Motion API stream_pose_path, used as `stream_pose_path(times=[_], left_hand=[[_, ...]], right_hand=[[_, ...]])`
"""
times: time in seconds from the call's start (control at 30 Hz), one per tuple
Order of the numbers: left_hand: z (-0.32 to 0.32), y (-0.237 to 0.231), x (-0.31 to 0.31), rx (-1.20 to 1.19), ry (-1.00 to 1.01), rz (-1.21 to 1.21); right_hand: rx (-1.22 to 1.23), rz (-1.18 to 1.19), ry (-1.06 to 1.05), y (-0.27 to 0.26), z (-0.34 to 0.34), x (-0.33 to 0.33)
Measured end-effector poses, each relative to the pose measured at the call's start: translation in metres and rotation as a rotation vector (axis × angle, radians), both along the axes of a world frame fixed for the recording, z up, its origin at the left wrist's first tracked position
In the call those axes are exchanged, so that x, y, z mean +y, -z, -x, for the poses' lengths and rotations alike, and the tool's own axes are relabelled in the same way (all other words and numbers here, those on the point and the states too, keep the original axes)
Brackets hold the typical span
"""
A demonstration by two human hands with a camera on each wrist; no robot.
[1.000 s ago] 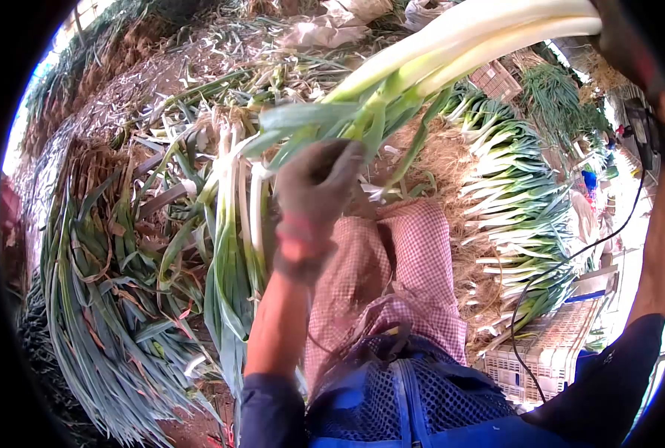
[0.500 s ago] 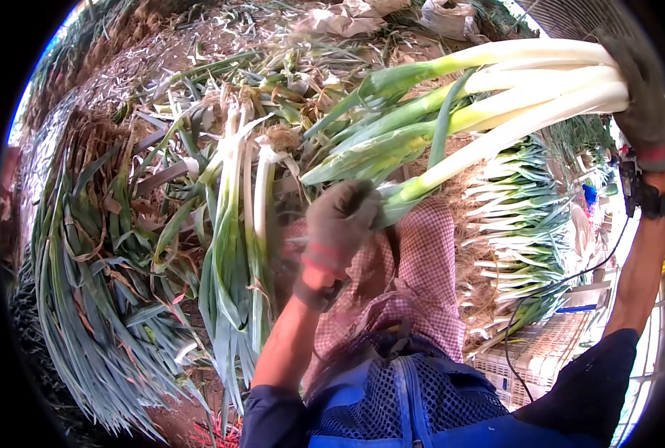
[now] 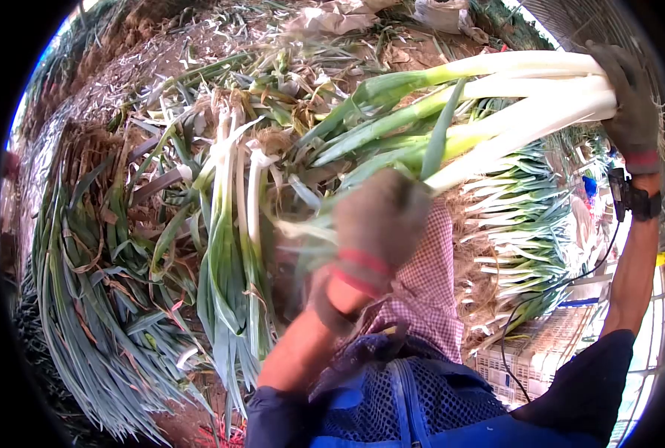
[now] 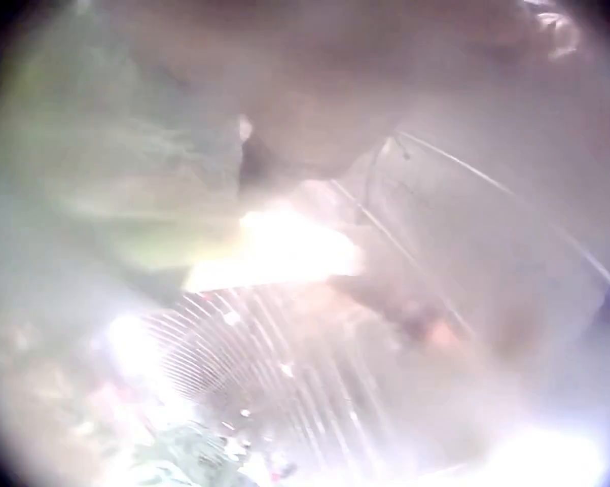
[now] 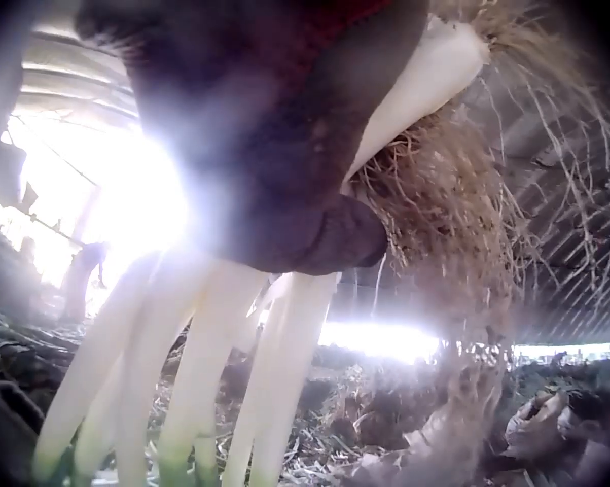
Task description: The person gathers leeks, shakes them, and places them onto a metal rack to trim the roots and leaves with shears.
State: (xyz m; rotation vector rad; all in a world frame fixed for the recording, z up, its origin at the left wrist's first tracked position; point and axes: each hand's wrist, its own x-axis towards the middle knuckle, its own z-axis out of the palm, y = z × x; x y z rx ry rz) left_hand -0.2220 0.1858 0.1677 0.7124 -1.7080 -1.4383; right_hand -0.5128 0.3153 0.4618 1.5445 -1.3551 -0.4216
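My right hand (image 3: pixel 631 101), in a grey-brown glove with a red cuff, grips a bunch of leeks (image 3: pixel 526 82) near the root ends. In the right wrist view the gloved fingers wrap the white shafts (image 5: pixel 295 365), and tan stringy roots (image 5: pixel 442 193) hang beside them. The bunch slants across the upper right, with its green leaves (image 3: pixel 392 93) toward the middle. My left hand (image 3: pixel 383 224), also gloved and blurred by motion, has curled fingers at the lowest leek. A blurred leaf strip (image 3: pixel 303 230) sticks out to its left. The left wrist view is mostly haze.
Long-leaved leeks (image 3: pixel 86 299) lie heaped at left, beside a small bundle (image 3: pixel 232 224). A row of cleaned leeks (image 3: pixel 519 216) runs down the right, above a plastic crate (image 3: pixel 526 362). Scattered leaf scraps (image 3: pixel 273 82) cover the ground ahead. A thin cable (image 3: pixel 541 295) hangs from the right wrist.
The bunch first came down and into fuller view, and the right hand moved slightly inward. The left hand travelled right from over the leaves to the lowest leek's shaft, trailing a leaf strip.
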Motion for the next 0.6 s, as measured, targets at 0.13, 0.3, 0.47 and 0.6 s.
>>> stream_pose_path(times=[0.13,0.3,0.47,0.6], left_hand=[[0.01,-0.041,0.058,0.146,0.196,0.461],[-0.028,-0.041,0.053,0.106,0.568,0.571],[-0.098,0.02,-0.039,-0.865,0.237,0.492],[-0.088,0.035,-0.052,-0.686,-0.078,0.488]], right_hand=[[-0.106,-0.023,-0.005,0.018,0.003,-0.016],[-0.128,-0.016,0.049,0.035,-0.001,-0.024],[-0.102,-0.033,0.039,0.03,0.001,-0.02],[-0.119,0.035,-0.05,0.04,-0.058,-0.043]])
